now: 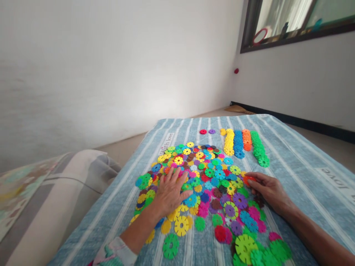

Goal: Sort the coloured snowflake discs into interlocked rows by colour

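Observation:
A wide heap of notched plastic discs (181, 225) in many colours is spread over the striped cloth. My left hand (171, 190) rests on the heap's left side, palm down with fingers spread. At the heap's right edge, my right hand (266, 188) pinches an orange disc (249, 180) between thumb and fingers. Beyond the heap lie overlapping rows of single colours: a yellow row (229, 142), a blue row (238, 144), a short orange row (246, 139) and a green row (259, 149). Left of these, a red disc (203, 131) and a purple disc (212, 131) lie apart.
The blue striped cloth (111, 218) covers the table to its edges. A padded seat with a checked cover (69, 184) stands at the left. White walls (124, 74) rise behind, with a window (294, 22) holding a round mirror (260, 36) at upper right.

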Available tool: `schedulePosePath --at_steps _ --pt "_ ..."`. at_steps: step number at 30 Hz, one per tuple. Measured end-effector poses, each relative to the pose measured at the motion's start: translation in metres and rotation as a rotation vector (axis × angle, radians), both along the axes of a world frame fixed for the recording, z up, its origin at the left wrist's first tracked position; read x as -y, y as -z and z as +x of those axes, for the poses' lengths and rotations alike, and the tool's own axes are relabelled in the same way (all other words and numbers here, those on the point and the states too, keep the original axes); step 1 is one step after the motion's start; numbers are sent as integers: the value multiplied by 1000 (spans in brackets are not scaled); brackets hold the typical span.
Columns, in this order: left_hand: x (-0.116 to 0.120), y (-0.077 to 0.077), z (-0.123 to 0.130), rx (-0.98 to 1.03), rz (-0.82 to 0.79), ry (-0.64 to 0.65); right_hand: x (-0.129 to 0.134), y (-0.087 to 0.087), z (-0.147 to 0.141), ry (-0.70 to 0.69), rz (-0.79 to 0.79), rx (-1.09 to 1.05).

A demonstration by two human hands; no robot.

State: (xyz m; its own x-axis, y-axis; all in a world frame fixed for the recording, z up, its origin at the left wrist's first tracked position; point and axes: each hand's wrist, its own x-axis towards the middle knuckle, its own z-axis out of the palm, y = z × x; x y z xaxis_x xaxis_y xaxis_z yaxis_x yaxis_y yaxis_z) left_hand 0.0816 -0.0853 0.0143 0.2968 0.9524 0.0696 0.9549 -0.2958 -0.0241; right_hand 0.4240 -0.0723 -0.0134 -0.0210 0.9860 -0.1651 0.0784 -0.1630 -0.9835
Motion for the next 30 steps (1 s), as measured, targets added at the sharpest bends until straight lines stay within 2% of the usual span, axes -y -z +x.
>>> schedulePosePath --at_steps 3,11,15,19,23,27,30 --pt "19 2 -2 -8 -1 -19 1 1 0 -8 -11 -3" --pt "53 11 9 35 142 80 1 -1 -1 10 15 -10" --pt "66 5 23 95 182 169 1 -3 -2 18 18 7" --pt "78 -4 37 178 155 265 1 -2 -2 -6 13 2" --pt "76 -2 43 175 178 272 0 -1 -2 -12 9 -3" --pt "64 9 45 91 230 215 -3 -4 -2 3 56 0" --pt "60 18 48 71 262 241 -6 -7 -2 14 105 -12"
